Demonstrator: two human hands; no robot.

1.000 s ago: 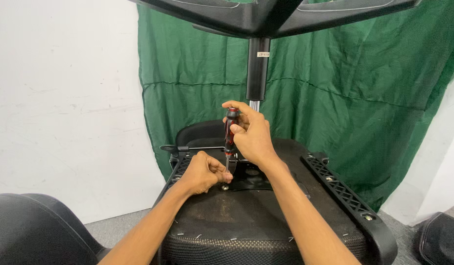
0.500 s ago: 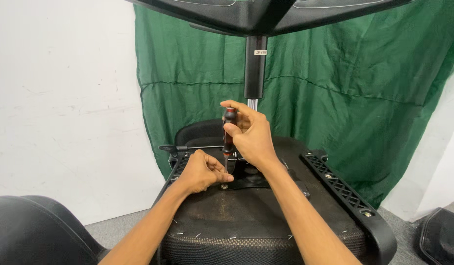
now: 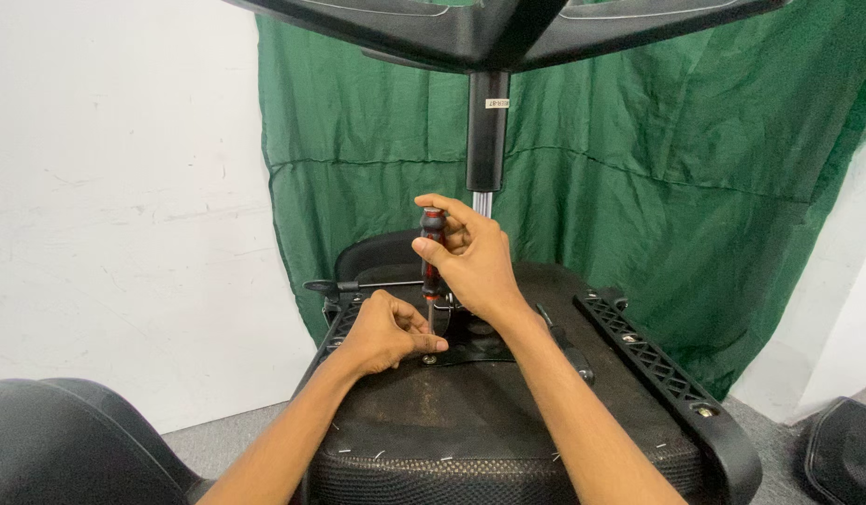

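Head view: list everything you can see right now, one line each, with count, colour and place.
Office chair: one, black, upside down, centre.
Gas cylinder: one, black, upright above the seat.
Chair base: one, black, top edge.
Screwdriver: one, red and black, upright over the seat plate.
Lever: one, black, left of the mechanism.
Green cloth: one, hanging behind.
White wall: left.
Left hand: steadying the screwdriver's tip.
Right hand: closed on the screwdriver's handle.
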